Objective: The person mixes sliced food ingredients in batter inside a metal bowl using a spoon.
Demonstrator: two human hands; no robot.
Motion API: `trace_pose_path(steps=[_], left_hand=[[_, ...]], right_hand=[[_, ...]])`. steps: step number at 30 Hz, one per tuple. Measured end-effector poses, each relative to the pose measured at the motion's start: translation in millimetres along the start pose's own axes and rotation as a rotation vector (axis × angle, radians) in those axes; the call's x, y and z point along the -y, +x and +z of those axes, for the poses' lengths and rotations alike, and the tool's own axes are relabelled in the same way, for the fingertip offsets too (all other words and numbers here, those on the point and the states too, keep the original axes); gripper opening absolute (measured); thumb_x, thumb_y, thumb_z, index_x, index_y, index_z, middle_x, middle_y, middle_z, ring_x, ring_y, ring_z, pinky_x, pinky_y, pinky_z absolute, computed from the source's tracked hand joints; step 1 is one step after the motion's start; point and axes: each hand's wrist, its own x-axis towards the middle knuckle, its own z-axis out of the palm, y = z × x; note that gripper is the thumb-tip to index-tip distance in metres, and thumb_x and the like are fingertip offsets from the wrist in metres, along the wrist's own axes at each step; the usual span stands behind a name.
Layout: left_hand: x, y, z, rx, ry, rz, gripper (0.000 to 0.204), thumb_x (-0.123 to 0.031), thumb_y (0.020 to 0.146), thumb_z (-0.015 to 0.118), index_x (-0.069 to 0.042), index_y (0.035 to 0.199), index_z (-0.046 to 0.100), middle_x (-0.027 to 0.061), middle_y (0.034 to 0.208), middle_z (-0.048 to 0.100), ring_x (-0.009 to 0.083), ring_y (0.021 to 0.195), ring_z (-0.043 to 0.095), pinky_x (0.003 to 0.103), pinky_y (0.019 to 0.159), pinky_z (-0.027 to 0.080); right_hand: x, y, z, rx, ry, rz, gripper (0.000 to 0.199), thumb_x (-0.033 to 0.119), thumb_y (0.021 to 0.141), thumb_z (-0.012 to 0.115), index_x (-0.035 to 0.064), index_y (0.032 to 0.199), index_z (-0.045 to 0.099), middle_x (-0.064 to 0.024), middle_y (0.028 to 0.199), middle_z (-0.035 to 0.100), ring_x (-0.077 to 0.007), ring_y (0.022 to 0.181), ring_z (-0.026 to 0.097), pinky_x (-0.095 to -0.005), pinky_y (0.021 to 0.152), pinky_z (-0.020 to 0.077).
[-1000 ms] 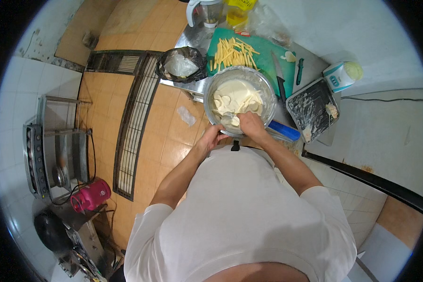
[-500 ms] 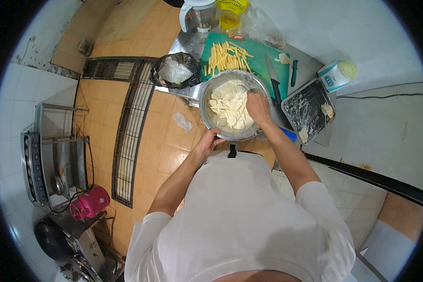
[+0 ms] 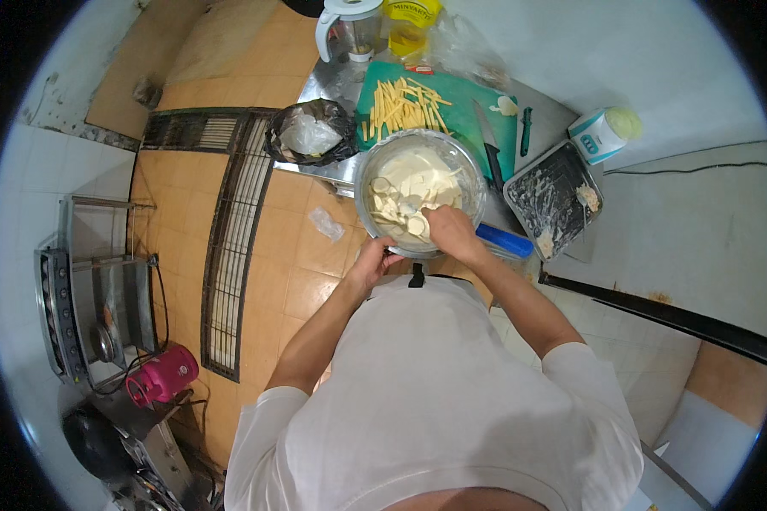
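Observation:
A round metal mixing bowl sits at the counter's front edge, close to my body. Inside it is a pale, creamy batter with thin cut slices and strips coated in it. My left hand grips the bowl's near left rim, with the thumb at the edge. Over the near right part of the bowl, my right hand is closed, fingers down in the mixture. It holds what looks like a metal spoon, mostly covered by batter and fingers.
Behind the bowl, a green cutting board carries pale cut sticks and a black-handled knife. A smeared black tray and a blue long object lie right. A black plastic bag stands left; a blender jug behind.
My right hand has moved from the bowl's right side toward me and left, pushing the slices to the near left. More smooth batter shows at the far side. My left hand keeps its hold.

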Motion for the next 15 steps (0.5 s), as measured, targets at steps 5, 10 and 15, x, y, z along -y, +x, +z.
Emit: trace_pose_path(steps=[5,10,15], left_hand=[[-8,-10,9,-0.026,0.034,0.017,0.044,-0.002,0.078,0.048,0.001,0.120,0.039,0.0123,0.106,0.055,0.0213,0.089,0.059,0.029,0.072,0.056],[-6,-3,7,0.022,0.013,0.058,0.044,0.000,0.077,0.048,0.001,0.121,0.039,0.0122,0.106,0.055,0.0204,0.088,0.059,0.028,0.071,0.056],[-12,1,9,0.029,0.043,0.059,0.044,0.001,0.077,0.047,0.001,0.121,0.039,0.0120,0.106,0.055,0.0195,0.088,0.060,0.026,0.070,0.055]], right_hand=[[4,-9,-14,0.000,0.091,-0.017,0.026,0.005,0.073,0.050,0.0040,0.093,0.066,-0.0231,0.073,0.062,-0.0371,0.070,0.062,-0.0453,0.066,0.0493],[-2,2,9,0.001,0.142,-0.032,0.023,0.004,0.071,0.049,0.0005,0.086,0.067,-0.0253,0.074,0.061,-0.0389,0.072,0.061,-0.0447,0.067,0.0491],[-19,18,15,-0.042,0.089,0.139,0.019,0.003,0.073,0.047,-0.0021,0.079,0.064,-0.0277,0.073,0.059,-0.0399,0.073,0.061,-0.0451,0.065,0.0496]])
